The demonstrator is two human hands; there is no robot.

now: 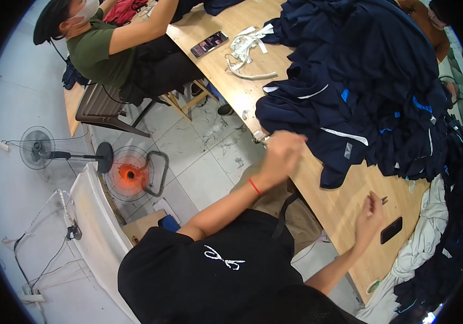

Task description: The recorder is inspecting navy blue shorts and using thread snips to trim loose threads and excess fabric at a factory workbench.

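Note:
My left hand [284, 156], a red band at its wrist, is raised by the table's edge, close to the near side of a dark navy garment pile [345, 102]. Motion smears its fingers, so what they hold, if anything, does not show. My right hand [369, 215] is closed above the bare wood, lower right. From its fingers juts a small pointed metal tip, which looks like thread snips [384, 200]. White strips and small blue pieces show among the navy cloth. A black phone [391, 230] lies just right of my right hand.
The wooden table [339, 216] runs diagonally. White trimmings [248, 46] and another phone [210, 44] lie at its far end. A masked co-worker [107, 48] sits far left. Fans [130, 174] stand on the left. Pale cloth [420, 243] hangs along the right edge.

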